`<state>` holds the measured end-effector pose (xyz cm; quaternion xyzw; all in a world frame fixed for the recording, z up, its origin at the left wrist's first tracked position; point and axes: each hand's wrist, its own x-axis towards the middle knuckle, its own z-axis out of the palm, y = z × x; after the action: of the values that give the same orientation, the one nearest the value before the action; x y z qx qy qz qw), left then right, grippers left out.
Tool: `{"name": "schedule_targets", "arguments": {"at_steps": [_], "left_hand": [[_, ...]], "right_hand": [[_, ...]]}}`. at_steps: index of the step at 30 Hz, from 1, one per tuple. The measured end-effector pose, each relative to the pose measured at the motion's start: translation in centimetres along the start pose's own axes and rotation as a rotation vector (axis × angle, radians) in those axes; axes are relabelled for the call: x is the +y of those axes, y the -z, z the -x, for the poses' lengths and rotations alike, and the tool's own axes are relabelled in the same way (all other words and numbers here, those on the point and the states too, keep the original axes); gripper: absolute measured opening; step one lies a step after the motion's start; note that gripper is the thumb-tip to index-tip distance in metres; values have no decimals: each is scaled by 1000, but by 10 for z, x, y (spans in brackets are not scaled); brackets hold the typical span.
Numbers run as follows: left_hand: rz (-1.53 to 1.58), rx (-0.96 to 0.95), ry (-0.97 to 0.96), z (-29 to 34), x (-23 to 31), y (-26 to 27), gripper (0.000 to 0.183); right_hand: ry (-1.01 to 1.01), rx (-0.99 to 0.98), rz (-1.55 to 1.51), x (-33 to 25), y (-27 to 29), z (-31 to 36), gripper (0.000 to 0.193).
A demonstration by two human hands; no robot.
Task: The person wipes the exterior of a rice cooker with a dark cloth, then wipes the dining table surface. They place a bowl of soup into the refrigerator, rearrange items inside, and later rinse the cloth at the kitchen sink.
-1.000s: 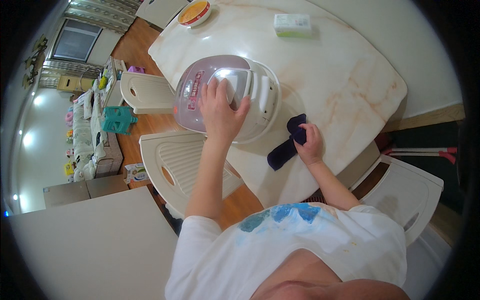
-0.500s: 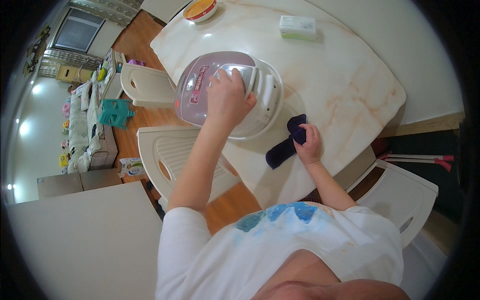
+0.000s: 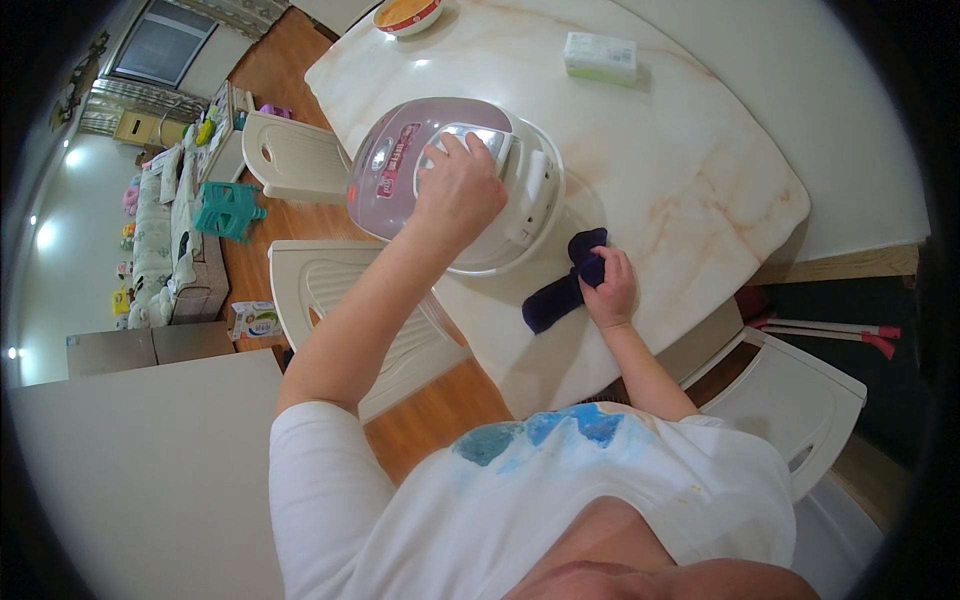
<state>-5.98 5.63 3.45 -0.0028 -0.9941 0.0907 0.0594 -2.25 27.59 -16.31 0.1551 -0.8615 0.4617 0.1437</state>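
Observation:
A rice cooker (image 3: pixel 405 205) with a mauve lid and a pale body stands on the marble-patterned table (image 3: pixel 690 180). On the lid's silver panel rests my left hand (image 3: pixel 460 190), fingers bent and apart; its palm hides part of the panel, and no object shows in it. To the right of the cooker, my right hand (image 3: pixel 610 292) pinches a dark purple cloth (image 3: pixel 555 303). The cloth lies bunched on the tabletop, one end sticking out beyond the fingers and the other stretched toward the table's near edge.
At the far edge sits a red-rimmed bowl (image 3: pixel 408 15) with orange contents. A tissue pack (image 3: pixel 600 58) lies far right. Pale chairs (image 3: pixel 335 290) stand at the left, another chair (image 3: pixel 800 405) at the right. A teal stool (image 3: pixel 226 210) is on the wooden floor.
My left hand's thumb has drawn in from its outstretched position on the lid, and my left elbow has swung outward to the left. The right hand keeps hold of the cloth.

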Motion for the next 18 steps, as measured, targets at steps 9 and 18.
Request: {"name": "schedule_targets", "arguments": {"at_steps": [9, 18], "left_hand": [[-241, 12, -185, -4, 1, 15, 19], [651, 254, 125, -7, -29, 39, 20]], "right_hand": [[14, 2, 27, 2, 0, -1, 45], [24, 4, -4, 4, -3, -1, 42]]}}
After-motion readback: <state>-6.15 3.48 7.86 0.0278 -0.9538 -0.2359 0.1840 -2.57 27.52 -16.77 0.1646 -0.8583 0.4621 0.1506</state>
